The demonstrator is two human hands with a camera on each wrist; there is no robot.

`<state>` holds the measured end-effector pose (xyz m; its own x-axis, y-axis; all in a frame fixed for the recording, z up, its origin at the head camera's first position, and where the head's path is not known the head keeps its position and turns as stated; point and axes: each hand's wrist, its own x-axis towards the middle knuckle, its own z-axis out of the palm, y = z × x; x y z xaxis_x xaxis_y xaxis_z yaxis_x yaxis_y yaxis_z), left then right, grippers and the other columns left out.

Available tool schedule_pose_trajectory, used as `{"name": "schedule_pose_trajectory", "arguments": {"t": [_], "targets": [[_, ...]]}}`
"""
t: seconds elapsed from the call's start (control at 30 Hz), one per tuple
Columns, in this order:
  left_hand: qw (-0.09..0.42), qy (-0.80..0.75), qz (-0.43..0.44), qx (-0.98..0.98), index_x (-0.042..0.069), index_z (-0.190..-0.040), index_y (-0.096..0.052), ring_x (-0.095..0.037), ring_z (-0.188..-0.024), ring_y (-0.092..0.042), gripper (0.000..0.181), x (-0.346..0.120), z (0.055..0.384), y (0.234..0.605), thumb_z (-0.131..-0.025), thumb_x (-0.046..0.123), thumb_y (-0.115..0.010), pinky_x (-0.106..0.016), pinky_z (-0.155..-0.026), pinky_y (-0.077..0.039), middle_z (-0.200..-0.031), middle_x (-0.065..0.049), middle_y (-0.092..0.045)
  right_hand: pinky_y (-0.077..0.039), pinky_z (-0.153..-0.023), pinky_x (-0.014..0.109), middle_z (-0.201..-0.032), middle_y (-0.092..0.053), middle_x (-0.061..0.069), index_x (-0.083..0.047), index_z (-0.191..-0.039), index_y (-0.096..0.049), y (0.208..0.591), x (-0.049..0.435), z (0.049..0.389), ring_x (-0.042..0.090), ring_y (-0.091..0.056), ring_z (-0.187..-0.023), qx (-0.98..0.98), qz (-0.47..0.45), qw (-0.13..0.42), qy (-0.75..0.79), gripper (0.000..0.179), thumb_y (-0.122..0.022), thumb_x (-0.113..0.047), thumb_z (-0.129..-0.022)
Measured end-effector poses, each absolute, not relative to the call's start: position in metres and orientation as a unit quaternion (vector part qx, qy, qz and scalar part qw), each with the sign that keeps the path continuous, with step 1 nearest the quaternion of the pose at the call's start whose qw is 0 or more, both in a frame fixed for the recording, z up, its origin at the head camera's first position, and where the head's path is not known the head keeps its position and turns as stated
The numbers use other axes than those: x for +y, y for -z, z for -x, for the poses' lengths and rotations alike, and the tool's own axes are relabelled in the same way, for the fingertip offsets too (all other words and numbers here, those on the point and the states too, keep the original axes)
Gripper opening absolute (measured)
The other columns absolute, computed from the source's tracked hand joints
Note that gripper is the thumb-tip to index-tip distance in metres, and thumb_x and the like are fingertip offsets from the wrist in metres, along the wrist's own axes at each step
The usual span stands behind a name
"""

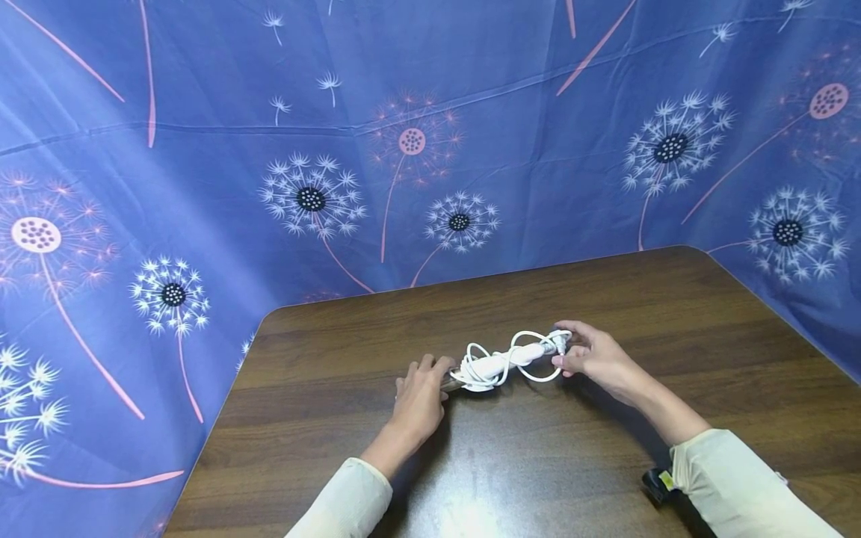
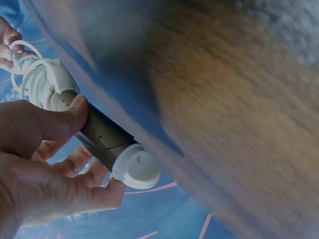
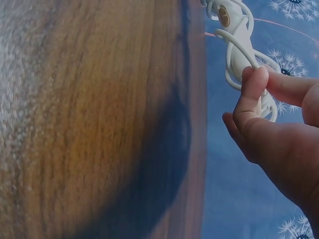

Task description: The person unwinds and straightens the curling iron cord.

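A white curling iron [image 1: 494,366] with a bronze-brown barrel [image 2: 102,130] and a white end cap [image 2: 137,167] is held level, close over the table. Its white power cord [image 1: 534,377] is looped loosely around the handle [image 3: 239,47], which bears a gold oval button area [image 3: 224,16]. My left hand [image 1: 420,400] grips the barrel, thumb on one side and fingers on the other. At the opposite end, my right hand [image 1: 595,359] pinches the cord between thumb and fingers, near the plug [image 1: 560,342]. In the right wrist view the fingers partly hide that end.
The dark wood-grain table [image 1: 303,418] has rounded far corners and reflects light near its front. Behind it hangs a blue cloth [image 1: 511,194] with a dandelion print. A small black device [image 1: 655,486] sits at the right sleeve cuff.
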<state>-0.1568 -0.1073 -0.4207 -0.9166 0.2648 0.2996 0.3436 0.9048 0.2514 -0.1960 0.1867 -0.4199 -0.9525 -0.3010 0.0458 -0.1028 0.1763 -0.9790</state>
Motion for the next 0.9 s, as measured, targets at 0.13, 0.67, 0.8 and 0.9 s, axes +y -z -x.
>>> {"name": "schedule_pose_trajectory", "arguments": {"t": [0.13, 0.67, 0.8, 0.9], "targets": [[0.135, 0.146, 0.155, -0.968, 0.024, -0.108, -0.054, -0.021, -0.079, -0.05, 0.064, -0.1068, 0.1575, 0.4192, -0.055, -0.008, -0.069, -0.038, -0.059, -0.037, -0.093, 0.001, -0.054, -0.049, -0.061, 0.03, -0.096, -0.046, 0.02, 0.003, -0.129, -0.028, 0.4157, 0.186, 0.1956, 0.013, -0.057, -0.067, 0.751, 0.131, 0.087, 0.641, 0.065, -0.062, -0.001, -0.075], [0.143, 0.144, 0.148, -0.968, 0.024, -0.108, -0.055, -0.022, -0.078, -0.05, 0.064, -0.1055, 0.1592, 0.4185, -0.053, -0.006, -0.071, -0.039, -0.059, -0.036, -0.093, 0.001, -0.054, -0.049, -0.062, 0.03, -0.105, -0.042, 0.026, 0.004, -0.129, -0.026, 0.4146, 0.1871, 0.1958, 0.015, -0.056, -0.068, 0.733, 0.133, 0.092, 0.66, 0.064, -0.061, 0.001, -0.076], [0.145, 0.145, 0.146, -0.968, 0.024, -0.109, -0.054, -0.022, -0.078, -0.05, 0.064, -0.1055, 0.1598, 0.4179, -0.054, -0.005, -0.071, -0.04, -0.06, -0.037, -0.094, 0.0, -0.055, -0.049, -0.062, 0.031, -0.106, -0.042, 0.025, 0.003, -0.129, -0.027, 0.4145, 0.1858, 0.1962, 0.015, -0.057, -0.069, 0.734, 0.132, 0.087, 0.66, 0.063, -0.061, 0.002, -0.076], [0.146, 0.146, 0.145, -0.967, 0.024, -0.11, -0.053, -0.022, -0.077, -0.051, 0.064, -0.1055, 0.1607, 0.4171, -0.055, -0.005, -0.071, -0.041, -0.06, -0.038, -0.095, -0.001, -0.055, -0.049, -0.063, 0.032, -0.108, -0.042, 0.025, 0.003, -0.129, -0.026, 0.4139, 0.185, 0.1963, 0.015, -0.057, -0.07, 0.733, 0.133, 0.081, 0.662, 0.063, -0.062, 0.0, -0.076]]}}
